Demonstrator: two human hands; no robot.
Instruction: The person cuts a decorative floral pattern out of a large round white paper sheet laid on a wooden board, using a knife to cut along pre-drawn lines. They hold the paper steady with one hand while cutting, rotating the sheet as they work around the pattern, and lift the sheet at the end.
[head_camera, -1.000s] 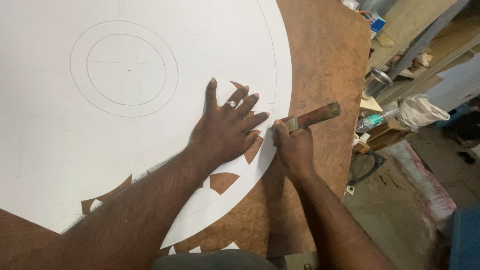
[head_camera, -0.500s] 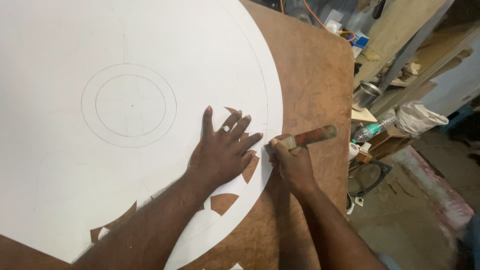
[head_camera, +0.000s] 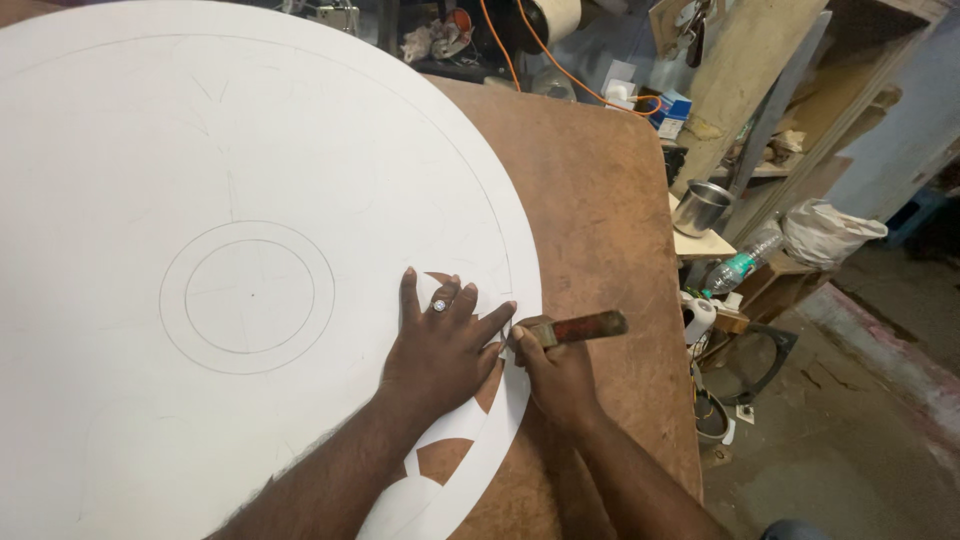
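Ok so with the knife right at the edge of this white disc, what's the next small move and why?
Probably draw the knife a short way along the pencilled outline. The left hand is spread flat, pinning the white disc, and the right hand holds the blade end at a half-cut petal beside finished cutouts.

Bright, even light; sharp centre, wide-angle bending at edges.

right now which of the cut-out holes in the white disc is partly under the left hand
The cut-out just above the left hand, beside the ringed finger: the fingers cover its lower part. Another lies between the two hands, and a third sits lower by the forearm, fully exposed.
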